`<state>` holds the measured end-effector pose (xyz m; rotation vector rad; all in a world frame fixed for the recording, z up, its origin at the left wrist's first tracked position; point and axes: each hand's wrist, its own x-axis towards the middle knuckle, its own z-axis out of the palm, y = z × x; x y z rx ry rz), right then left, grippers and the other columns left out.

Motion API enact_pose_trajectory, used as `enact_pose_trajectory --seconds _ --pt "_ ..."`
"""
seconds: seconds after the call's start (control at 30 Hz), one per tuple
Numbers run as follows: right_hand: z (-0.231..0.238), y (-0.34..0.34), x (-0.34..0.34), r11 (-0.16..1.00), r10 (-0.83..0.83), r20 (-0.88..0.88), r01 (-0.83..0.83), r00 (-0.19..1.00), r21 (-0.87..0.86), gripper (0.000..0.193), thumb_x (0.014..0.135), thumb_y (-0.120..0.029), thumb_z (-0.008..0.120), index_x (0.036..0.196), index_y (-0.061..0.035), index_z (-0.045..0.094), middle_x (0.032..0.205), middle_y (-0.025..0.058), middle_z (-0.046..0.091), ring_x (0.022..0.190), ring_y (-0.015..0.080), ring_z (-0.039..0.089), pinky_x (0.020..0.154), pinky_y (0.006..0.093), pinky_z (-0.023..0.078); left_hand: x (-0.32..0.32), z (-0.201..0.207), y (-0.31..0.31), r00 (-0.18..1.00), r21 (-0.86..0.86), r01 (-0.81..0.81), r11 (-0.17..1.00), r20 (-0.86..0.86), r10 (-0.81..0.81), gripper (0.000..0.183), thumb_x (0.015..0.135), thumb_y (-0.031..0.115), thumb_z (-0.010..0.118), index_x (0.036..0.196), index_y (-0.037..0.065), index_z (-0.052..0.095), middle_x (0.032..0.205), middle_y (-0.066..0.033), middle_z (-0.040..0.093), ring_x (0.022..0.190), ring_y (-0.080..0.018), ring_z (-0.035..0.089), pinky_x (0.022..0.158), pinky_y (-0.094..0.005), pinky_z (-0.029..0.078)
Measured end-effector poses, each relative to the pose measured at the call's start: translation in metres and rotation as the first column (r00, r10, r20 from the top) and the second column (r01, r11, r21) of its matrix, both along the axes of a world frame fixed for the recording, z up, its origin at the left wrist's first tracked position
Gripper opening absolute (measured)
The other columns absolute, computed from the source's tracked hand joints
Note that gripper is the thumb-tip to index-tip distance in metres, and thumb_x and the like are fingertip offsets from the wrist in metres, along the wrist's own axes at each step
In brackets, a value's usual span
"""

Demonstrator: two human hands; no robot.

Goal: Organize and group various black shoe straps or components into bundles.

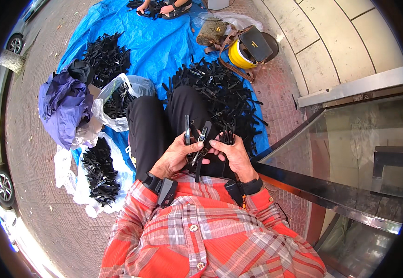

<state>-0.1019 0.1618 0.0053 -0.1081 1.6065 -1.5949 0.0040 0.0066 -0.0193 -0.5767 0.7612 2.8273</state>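
In the middle of the frame, the left hand is closed around two long black plastic pieces that stick up from it. The right hand is closed around a small bunch of black pieces and touches the left one. Just above the hands, a big pile of black pieces lies on the blue tarp. It looks like a lot is left to do. At the left, clear plastic bags and a white sheet hold more black pieces, maybe the finished ones.
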Motion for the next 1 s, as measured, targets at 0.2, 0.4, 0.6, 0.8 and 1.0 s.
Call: enact_pose_trajectory --seconds 0.2,0.4,0.6,0.8,1.0 --pt "0.007 -0.001 -0.012 0.979 -0.170 0.003 0.169 0.985 -0.116 0.017 0.080 -0.014 0.070 0.083 -0.0038 0.058 0.065 0.0034 0.057 0.051 0.0093 0.052 0.043 0.0216 0.039 0.001 0.008 0.001 1.000 -0.074 0.015 0.997 0.015 -0.014 0.035 0.083 -0.003 0.062 0.114 0.002 0.047 0.098 -0.0115 0.060 0.087 -0.0249 0.066 0.070 -0.0373 0.059" --pt "0.004 -0.009 -0.004 0.955 -0.070 0.201 0.124 0.977 -0.268 0.018 0.080 -0.017 0.072 0.089 -0.0047 0.061 0.073 0.0013 0.058 0.057 0.0085 0.052 0.046 0.0215 0.040 -0.001 0.010 0.003 1.000 -0.131 -0.031 0.991 -0.009 0.030 0.036 0.080 -0.005 0.065 0.112 0.002 0.049 0.097 -0.0108 0.060 0.081 -0.0232 0.066 0.066 -0.0351 0.059" --pt "-0.006 -0.005 -0.016 0.947 -0.059 0.299 0.148 0.952 -0.284 0.014 0.080 -0.009 0.068 0.091 -0.0040 0.061 0.084 0.0070 0.064 0.067 0.0133 0.060 0.057 0.0261 0.049 -0.002 0.009 0.002 1.000 -0.092 -0.020 0.996 -0.010 0.019 0.033 0.081 -0.004 0.063 0.111 0.000 0.051 0.100 -0.0125 0.061 0.087 -0.0257 0.065 0.067 -0.0362 0.059" --pt "-0.001 0.001 -0.022 0.904 -0.097 0.455 0.269 0.885 -0.331 0.019 0.083 -0.007 0.063 0.101 -0.0016 0.059 0.103 0.0156 0.064 0.098 0.0270 0.062 0.086 0.0394 0.052 -0.001 0.003 0.003 0.996 0.035 -0.068 0.997 -0.061 0.070 0.026 0.086 -0.003 0.058 0.110 -0.002 0.050 0.103 -0.0145 0.061 0.094 -0.0314 0.064 0.075 -0.0410 0.059" --pt "-0.007 -0.002 -0.017 0.895 -0.241 0.308 0.334 0.920 -0.297 0.016 0.079 -0.007 0.069 0.092 -0.0071 0.060 0.088 0.0038 0.064 0.079 0.0164 0.062 0.074 0.0325 0.052 0.000 0.002 -0.001 1.000 0.038 -0.004 0.999 -0.001 0.004 0.027 0.086 0.000 0.060 0.112 0.000 0.051 0.103 -0.0141 0.062 0.091 -0.0265 0.065 0.073 -0.0380 0.059"
